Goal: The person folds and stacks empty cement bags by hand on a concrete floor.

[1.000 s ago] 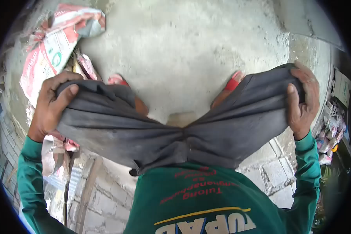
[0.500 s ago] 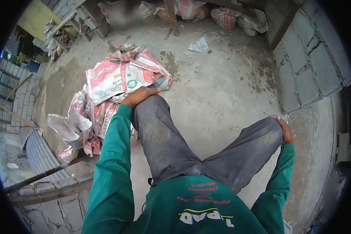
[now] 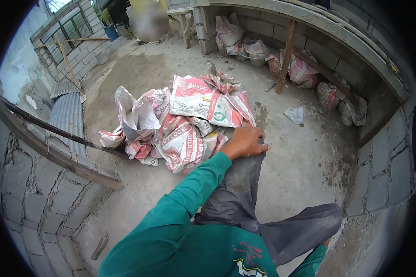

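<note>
Right hand (image 3: 327,241) has slipped mostly from sight, grip unclear; left hand (image 3: 246,142) clasps a knee (image 3: 247,166) beside crumpled sacks (image 3: 182,144), likely light, floppy, best gathered by folded edges.

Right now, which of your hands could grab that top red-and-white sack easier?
Probably the left. The left hand is at the left knee, right beside the red-and-white sack. The right hand, mostly hidden, is over by the right knee, farther away.
</note>
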A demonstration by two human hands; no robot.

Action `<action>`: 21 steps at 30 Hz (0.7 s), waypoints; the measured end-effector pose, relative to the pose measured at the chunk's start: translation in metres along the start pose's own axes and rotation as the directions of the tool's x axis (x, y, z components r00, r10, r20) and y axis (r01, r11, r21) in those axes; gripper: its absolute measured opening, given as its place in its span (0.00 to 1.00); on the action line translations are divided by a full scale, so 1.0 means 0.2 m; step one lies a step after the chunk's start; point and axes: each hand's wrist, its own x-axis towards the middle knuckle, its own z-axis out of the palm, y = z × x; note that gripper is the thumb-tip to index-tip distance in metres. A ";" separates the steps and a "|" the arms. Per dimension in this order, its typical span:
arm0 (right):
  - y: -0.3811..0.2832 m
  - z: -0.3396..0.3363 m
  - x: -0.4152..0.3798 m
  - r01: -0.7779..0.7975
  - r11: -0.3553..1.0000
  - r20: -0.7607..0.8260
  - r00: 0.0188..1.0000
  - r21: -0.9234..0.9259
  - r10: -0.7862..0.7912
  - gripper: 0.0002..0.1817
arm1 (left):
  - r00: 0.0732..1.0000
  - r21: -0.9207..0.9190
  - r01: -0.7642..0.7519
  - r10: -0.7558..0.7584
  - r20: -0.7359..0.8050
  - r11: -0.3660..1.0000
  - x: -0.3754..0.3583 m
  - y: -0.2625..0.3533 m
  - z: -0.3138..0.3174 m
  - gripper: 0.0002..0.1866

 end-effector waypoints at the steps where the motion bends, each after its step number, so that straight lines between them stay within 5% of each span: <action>1: 0.00 0.05 0.00 0.009 1.000 0.013 1.000 -0.014 -0.009 0.37 | 1.000 -0.011 -0.013 0.013 -0.002 1.000 0.02 -0.02 0.03 0.27; 11: -0.02 0.23 -0.31 0.039 0.985 -0.001 0.999 -0.170 -0.039 0.42 | 0.994 -0.023 -0.082 0.080 -0.069 0.996 0.07 -0.09 0.04 0.26; 15: -0.16 0.30 -0.44 0.070 0.967 0.000 0.997 -0.245 -0.072 0.44 | 0.982 -0.071 -0.078 0.089 0.169 0.994 0.14 -0.06 -0.08 0.29; 17: -0.24 0.34 -0.46 0.086 0.955 0.012 0.996 -0.285 -0.086 0.45 | 0.914 -0.013 -0.260 0.250 0.320 0.966 0.21 -0.03 -0.05 0.30; 18: -0.29 0.35 -0.47 0.095 0.946 0.019 0.995 -0.308 -0.094 0.46 | 0.840 0.068 -0.242 0.174 0.514 0.968 0.28 0.02 -0.08 0.32; 19: -0.34 0.36 -0.47 0.106 0.938 0.022 0.994 -0.331 -0.104 0.46 | 0.845 0.064 -0.233 0.170 0.507 0.970 0.37 0.03 -0.07 0.32; 21: -0.44 0.36 -0.47 0.129 0.919 0.028 0.991 -0.373 -0.128 0.47 | 0.689 -0.184 -0.055 0.171 0.704 0.981 0.55 0.05 -0.02 0.32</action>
